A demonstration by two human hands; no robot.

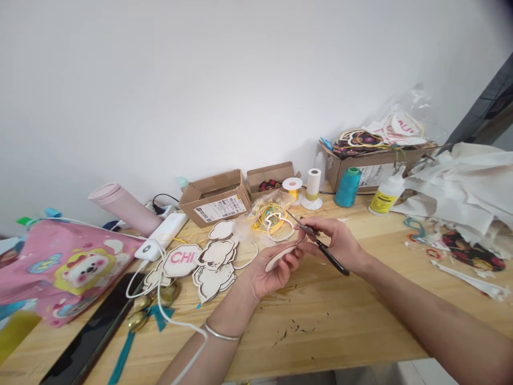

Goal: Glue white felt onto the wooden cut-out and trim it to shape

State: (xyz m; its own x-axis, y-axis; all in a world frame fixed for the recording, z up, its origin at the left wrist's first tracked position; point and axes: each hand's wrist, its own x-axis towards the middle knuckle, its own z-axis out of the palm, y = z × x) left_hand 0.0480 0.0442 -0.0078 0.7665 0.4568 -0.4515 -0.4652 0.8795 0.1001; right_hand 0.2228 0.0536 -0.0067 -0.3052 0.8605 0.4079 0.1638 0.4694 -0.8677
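Above the middle of the wooden table [320,331], my left hand [272,272] holds a pale, flat, shaped piece [282,256], with its fingers curled around the lower edge. My right hand [336,243] grips dark-handled scissors [331,259], whose blades point up and left beyond the piece's upper edge. The fingers of both hands meet near that edge, and the exact contact is hard to make out. Several pale shaped pieces [214,275] lie left of my left hand, beside one lettered "CHI" [182,260]. A pale outline frame [294,230] lies just behind the hands.
Cardboard boxes [220,203], a teal thread cone [348,187] and a glue bottle [387,195] stand along the back. White fabric [465,182] is heaped at the right. A pink bag [72,267], black phone [92,331] and white cable [180,322] lie at the left.
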